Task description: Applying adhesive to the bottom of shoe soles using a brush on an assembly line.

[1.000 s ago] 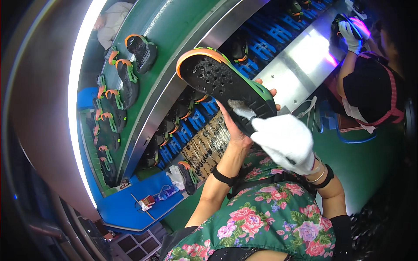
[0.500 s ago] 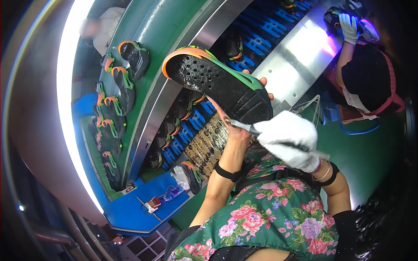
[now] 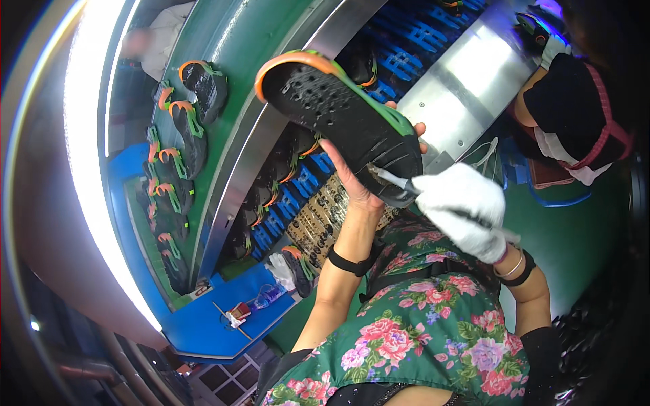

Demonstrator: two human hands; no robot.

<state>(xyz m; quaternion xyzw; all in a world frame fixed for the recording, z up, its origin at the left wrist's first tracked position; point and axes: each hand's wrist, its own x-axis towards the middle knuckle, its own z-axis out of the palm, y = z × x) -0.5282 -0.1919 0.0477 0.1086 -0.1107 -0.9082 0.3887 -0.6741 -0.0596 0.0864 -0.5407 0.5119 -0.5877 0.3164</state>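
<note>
My left hand [image 3: 360,181] is bare and grips a black shoe sole [image 3: 336,114] with an orange toe rim and a green heel edge, bottom side turned up toward me. My right hand [image 3: 462,208] wears a white glove and holds a thin tool [image 3: 394,181] whose tip touches the heel end of the sole. Both hands are raised in front of my chest, above my flowered green apron [image 3: 420,338].
A green conveyor belt [image 3: 223,81] carries several black shoes with orange and green trim [image 3: 193,115]. Blue racks [image 3: 399,61] hold more shoes. A masked person in a dark cap [image 3: 575,115] works at the right. A blue tray [image 3: 223,318] holds small items.
The sole has tilted and swung leftward and higher in my left hand. My gloved right hand has stayed at the heel end, tool still against it.
</note>
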